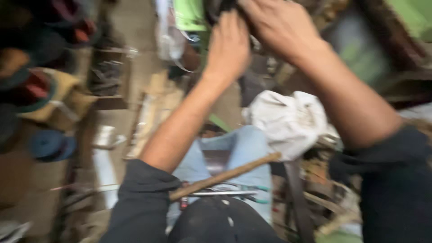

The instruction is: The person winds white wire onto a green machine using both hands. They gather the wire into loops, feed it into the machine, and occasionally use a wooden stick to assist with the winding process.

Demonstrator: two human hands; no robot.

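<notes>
A dark, soft-looking object [221, 6] (blurred, cut off at the frame's top) is gripped by both hands. The left hand [228, 47] and right hand [280, 24] are curled over it, though the fingers' exact state cannot be told. It is judged light and pliable, best held by its bulk.

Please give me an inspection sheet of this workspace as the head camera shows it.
Surface: floor, bare only in a strip; the picture is blurred.
Job's things: dark object at the top edge, gripped by both hands; its kind cannot be told.
Clutter: white cloth, wooden stick across the lap, pliers under it, shoes at left, wood scraps.
Hands: left hand and right hand both raised and closed on the dark object.
Cables: nothing seen.
Surroundings: green panel at upper right; blue roll at left.
</notes>
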